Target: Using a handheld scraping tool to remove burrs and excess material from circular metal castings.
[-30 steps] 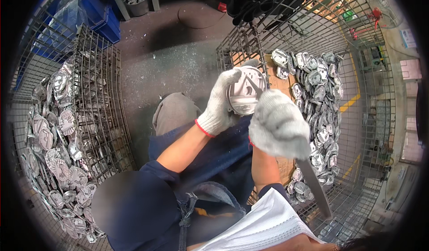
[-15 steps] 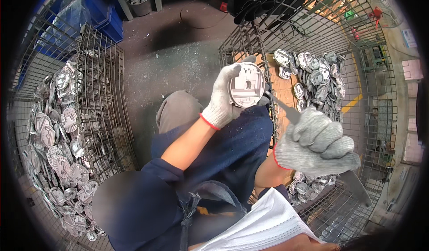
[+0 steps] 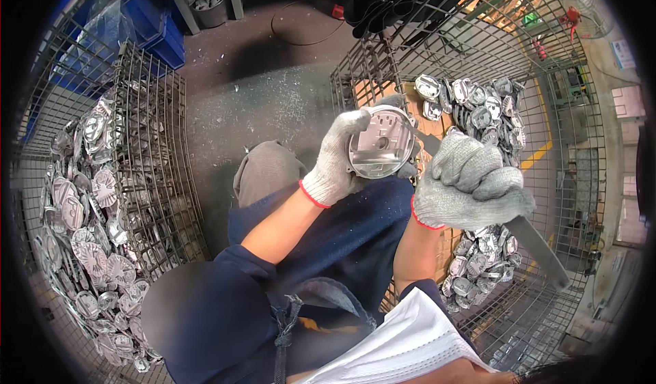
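My left hand [image 3: 335,155], in a grey knit glove with a red cuff, grips a round cast metal part [image 3: 383,136] by its left edge. The part's recessed inner side, with ribs and a small central hole, faces up. My right hand [image 3: 471,187], gloved alike, is closed around a flat metal file [image 3: 541,253]. One broad end of the file sticks out below the fist. Its narrow end reaches the right rim of the part; whether it touches there, I cannot tell.
A wire mesh cage [image 3: 154,111] on the left is heaped with similar castings [image 3: 92,247]. Another mesh cage [image 3: 471,39] on the right holds more castings [image 3: 482,107] on cardboard. Blue bins [image 3: 160,39] and a bucket [image 3: 210,8] stand at the far left.
My right hand has moved up and left with the file, nearer the part's rim. The part has tilted in my left hand, which has shifted slightly downward.
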`<state>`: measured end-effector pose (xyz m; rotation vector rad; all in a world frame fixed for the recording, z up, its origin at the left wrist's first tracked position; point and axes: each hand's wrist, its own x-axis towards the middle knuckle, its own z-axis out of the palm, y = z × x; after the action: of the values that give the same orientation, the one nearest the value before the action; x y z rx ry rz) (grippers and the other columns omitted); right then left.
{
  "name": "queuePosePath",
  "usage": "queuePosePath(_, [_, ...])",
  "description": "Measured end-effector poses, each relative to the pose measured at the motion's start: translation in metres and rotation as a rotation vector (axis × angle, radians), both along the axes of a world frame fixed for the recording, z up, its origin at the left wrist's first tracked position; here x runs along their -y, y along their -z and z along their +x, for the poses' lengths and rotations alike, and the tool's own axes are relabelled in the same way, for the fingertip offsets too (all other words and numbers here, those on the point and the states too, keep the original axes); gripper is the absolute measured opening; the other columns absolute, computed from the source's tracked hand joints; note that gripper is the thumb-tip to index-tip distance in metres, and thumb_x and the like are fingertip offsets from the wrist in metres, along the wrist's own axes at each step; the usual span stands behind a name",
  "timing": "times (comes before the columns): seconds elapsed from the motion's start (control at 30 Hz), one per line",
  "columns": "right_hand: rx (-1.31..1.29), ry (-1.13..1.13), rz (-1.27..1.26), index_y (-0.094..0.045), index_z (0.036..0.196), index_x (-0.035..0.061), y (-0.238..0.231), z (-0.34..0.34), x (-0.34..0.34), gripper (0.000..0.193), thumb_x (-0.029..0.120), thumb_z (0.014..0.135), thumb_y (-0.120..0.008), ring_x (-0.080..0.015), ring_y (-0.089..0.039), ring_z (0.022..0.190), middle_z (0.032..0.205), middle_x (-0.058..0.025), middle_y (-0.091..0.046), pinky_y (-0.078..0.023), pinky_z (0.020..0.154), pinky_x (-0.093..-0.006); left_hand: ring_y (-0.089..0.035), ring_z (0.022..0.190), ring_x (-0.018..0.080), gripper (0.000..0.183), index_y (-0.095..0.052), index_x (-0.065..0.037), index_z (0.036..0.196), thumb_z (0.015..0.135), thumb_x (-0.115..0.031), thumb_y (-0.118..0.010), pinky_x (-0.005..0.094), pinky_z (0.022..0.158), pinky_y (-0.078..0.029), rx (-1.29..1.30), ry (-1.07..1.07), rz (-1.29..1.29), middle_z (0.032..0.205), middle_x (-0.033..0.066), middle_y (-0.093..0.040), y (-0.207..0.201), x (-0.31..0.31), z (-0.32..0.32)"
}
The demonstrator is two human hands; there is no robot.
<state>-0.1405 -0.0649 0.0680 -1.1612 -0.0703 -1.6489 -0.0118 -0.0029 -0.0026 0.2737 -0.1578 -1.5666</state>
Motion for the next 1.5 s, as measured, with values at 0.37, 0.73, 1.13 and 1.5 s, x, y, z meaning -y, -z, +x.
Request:
queuePosePath(0.37, [-0.268, -0.004, -0.128, -0.043, 0.071, 0.0117, 0.018, 0.018, 0.000, 0.048, 0.036, 0.113, -0.046, -0.0179, -0.037, 0.046, 0.058, -0.0041, -0.041, -0.035, 0.045, -0.0340, -0.072, 0.120, 0.0268, 0.071, -0.050, -0.001, 0.159, 0.101, -0.041, -0.060, 0.0429, 0.107, -0.058, 0.079, -0.047, 0.084, 0.133, 0.0162, -0.073, 0.008, 0.004, 0.000])
queuePosePath(0.73, [-0.052, 0.077, 0.306, -0.039, 0.069, 0.0194, -0.031, 0.017, -0.002, 0.059, 0.054, 0.117, -0.041, -0.0115, -0.026, 0.044, 0.056, 0.0040, -0.028, -0.024, 0.042, -0.0325, -0.073, 0.114, 0.0265, 0.054, -0.057, -0.003, 0.152, 0.106, -0.033, -0.060, 0.0387, 0.101, -0.059, 0.179, 0.176, -0.024, 0.130, 0.0164, -0.072, 0.028, 0.008, -0.008])
queuePosePath(1.13, [0.094, -0.031, -0.120, -0.042, 0.074, 0.0135, -0.016, -0.016, -0.028, 0.057, 0.052, 0.116, -0.035, -0.0174, -0.043, 0.052, 0.064, -0.0040, -0.043, -0.042, 0.048, -0.0343, -0.077, 0.103, 0.0295, 0.059, -0.061, -0.003, 0.147, 0.102, -0.041, -0.060, 0.0478, 0.091, -0.066, -0.170, -0.026, 0.041, 0.119, 0.0148, -0.077, 0.011, 0.006, -0.005])
queuePosePath(1.5, [0.035, -0.179, -0.018, -0.038, 0.069, 0.0163, -0.009, 0.012, -0.018, 0.067, 0.061, 0.117, -0.029, -0.0153, -0.034, 0.044, 0.059, -0.0013, -0.036, -0.040, 0.044, -0.0315, -0.072, 0.119, 0.0314, 0.071, -0.056, -0.001, 0.155, 0.098, -0.044, -0.063, 0.0479, 0.106, -0.057, -0.092, 0.001, -0.030, 0.135, 0.0185, -0.073, -0.001, -0.010, -0.001])
